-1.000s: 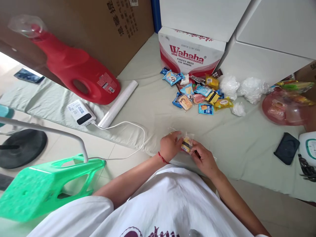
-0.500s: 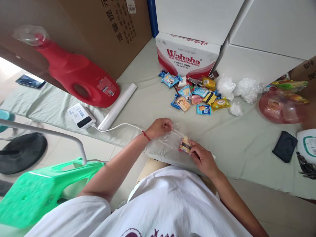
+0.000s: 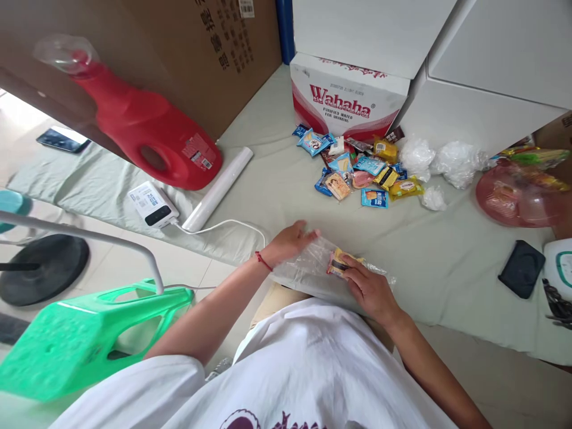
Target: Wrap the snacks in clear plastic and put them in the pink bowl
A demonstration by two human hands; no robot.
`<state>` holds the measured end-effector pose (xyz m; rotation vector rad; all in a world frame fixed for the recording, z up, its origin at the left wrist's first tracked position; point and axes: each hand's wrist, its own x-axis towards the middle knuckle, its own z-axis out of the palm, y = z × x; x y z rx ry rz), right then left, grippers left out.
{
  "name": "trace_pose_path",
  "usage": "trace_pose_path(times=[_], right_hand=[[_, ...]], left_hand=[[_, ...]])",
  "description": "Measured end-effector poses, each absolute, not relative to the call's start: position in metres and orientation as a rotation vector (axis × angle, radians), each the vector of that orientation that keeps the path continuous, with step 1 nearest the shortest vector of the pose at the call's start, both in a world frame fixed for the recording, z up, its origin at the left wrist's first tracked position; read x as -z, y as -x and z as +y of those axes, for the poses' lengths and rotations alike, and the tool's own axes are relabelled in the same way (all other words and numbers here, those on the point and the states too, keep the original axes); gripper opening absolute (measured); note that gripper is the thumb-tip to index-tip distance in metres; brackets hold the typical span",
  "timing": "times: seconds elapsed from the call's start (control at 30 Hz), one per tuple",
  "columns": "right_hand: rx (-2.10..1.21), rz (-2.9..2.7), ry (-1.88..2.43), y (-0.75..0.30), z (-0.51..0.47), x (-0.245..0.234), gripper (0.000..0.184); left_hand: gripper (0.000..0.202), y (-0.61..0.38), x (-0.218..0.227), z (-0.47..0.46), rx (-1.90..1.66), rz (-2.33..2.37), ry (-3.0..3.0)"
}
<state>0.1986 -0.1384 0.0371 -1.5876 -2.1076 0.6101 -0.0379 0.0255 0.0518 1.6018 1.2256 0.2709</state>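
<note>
Soft, even daylight fills the scene, bright without harshness, strongest on the pale floor [image 3: 13,122] far to the left of the left hand [image 3: 290,243]. Shadows around both hands stay faint; the cardboard box [image 3: 179,65] beyond the left hand is dimmer. Glints streak the clear bag [image 3: 308,260] between the hands. The left hand's fingertips look slightly smeared, probably by motion, and print on the snack packet [image 3: 338,262] beneath the right hand [image 3: 370,292] is unreadable. Wide-angle stretching bends the green stool [image 3: 67,333] left of the hands.
</note>
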Motion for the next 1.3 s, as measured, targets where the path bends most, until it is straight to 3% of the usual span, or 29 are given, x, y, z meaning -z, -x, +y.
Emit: trace_pose_path(times=[0.1,0.4,0.63,0.77,0.87,1.07,1.3], right_hand=[[-0.597,-2.130,1.607,-0.197,-0.139,-0.036,0.036],[-0.640,-2.082,1.611,-0.196,-0.138,-0.034,0.039],[-1.054,-1.710,1.474,-0.206,-0.151,-0.025,0.032],[-1.231,-1.258,1.447,-0.206,-0.160,-0.016,0.033],[-1.197,-1.038,1.510,-0.205,-0.158,-0.013,0.035],[-1.084,-0.973,1.609,-0.211,-0.154,-0.008,0.033],[-0.651,-1.155,1.812,-0.224,-0.138,-0.042,0.050]], left_hand=[[0.049,0.037,-0.061,0.017,-0.124,1.154,-1.657],[0.035,-0.025,-0.074,-0.027,-0.244,1.039,-1.175],[0.028,-0.049,-0.046,-0.055,-0.355,1.286,-1.896],[0.051,-0.046,-0.036,-0.057,-0.323,1.411,-1.936],[0.063,-0.045,-0.033,-0.058,-0.290,1.515,-1.919],[0.040,-0.050,-0.041,-0.067,-0.185,1.453,-2.035],[0.038,-0.055,-0.035,-0.078,-0.223,1.486,-2.113]])
